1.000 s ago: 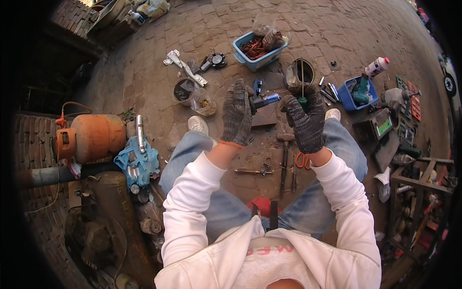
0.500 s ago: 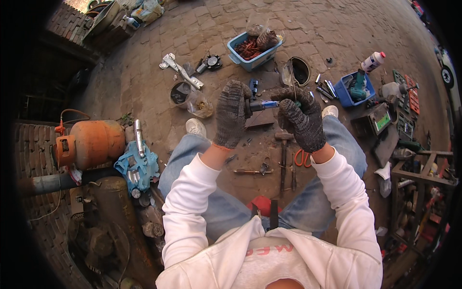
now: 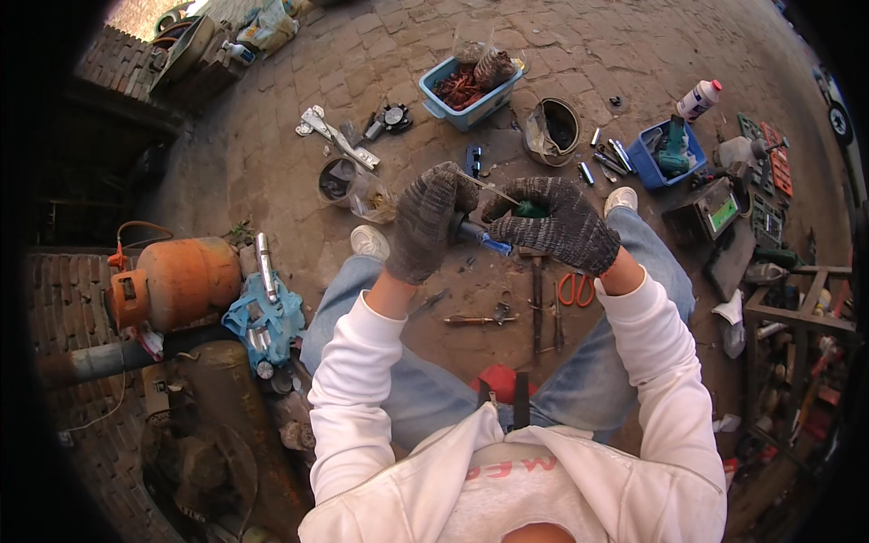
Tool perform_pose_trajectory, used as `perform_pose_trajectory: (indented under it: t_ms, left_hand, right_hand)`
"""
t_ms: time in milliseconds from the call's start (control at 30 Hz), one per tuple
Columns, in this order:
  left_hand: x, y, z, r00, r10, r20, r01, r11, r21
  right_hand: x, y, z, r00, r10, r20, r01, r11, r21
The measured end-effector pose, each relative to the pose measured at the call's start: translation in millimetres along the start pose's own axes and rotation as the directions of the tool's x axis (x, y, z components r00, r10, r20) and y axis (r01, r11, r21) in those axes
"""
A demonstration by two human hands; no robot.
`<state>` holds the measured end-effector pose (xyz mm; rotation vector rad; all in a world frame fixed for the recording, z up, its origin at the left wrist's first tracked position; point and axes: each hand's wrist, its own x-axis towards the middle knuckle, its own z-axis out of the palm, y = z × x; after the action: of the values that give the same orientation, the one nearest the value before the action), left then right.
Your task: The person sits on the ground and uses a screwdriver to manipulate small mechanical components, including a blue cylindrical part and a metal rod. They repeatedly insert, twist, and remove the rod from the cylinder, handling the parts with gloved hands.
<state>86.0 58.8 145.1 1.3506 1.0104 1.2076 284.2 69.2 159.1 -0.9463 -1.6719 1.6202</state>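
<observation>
My left hand (image 3: 424,222), in a dark knitted glove, is closed around a dark cylindrical part with a blue end (image 3: 490,241). The blue end points down and to the right; the rest of the part is hidden in the glove. In my right hand (image 3: 568,224), gloved alike, is a screwdriver with a green handle (image 3: 530,210). Its thin shaft slants up and left to the fingertips of my left hand. Whether the tip touches the part cannot be seen. On the ground below lie a hammer (image 3: 537,303) and orange-handled scissors (image 3: 576,290).
Ahead stand a light-blue tub (image 3: 471,113) of reddish scrap and an open can (image 3: 552,131). To the right are a blue bin (image 3: 667,156) with a power drill and a battery (image 3: 706,213). An orange gas cylinder (image 3: 190,281) lies at left, beside a blue bag (image 3: 262,317).
The screwdriver's shaft has swung from pointing upward to pointing left, at my left hand. The part's blue end has tipped downward. My right hand has turned and shifted slightly.
</observation>
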Motion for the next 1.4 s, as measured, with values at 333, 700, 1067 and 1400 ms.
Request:
perform_pose_trajectory:
  t_ms: [333,700,1067,1400]
  left_hand:
    - [13.8,-22.8,-14.1,0.729,-0.667,-0.154,0.537,0.697,-0.476]
    - [16.5,-31.3,-46.5,0.642,-0.766,0.015,0.418,0.333,-0.845]
    - [16.4,-7.8,-28.2,0.77,-0.559,-0.307,0.423,0.808,-0.409]
    - [20.1,-6.7,-37.5,0.909,0.41,0.077,-0.325,0.583,0.745]
  right_hand:
    - [7.6,15.8,12.2,0.889,0.113,-0.445,-0.01,0.973,0.229]
    - [-11.7,37.3,28.7,0.959,-0.283,-0.029,0.247,0.879,-0.407]
    - [-2.6,12.3,18.6,0.74,-0.667,-0.089,0.413,0.556,-0.721]
    - [-1.7,36.7,17.6,0.997,-0.055,-0.058,0.046,0.987,-0.155]
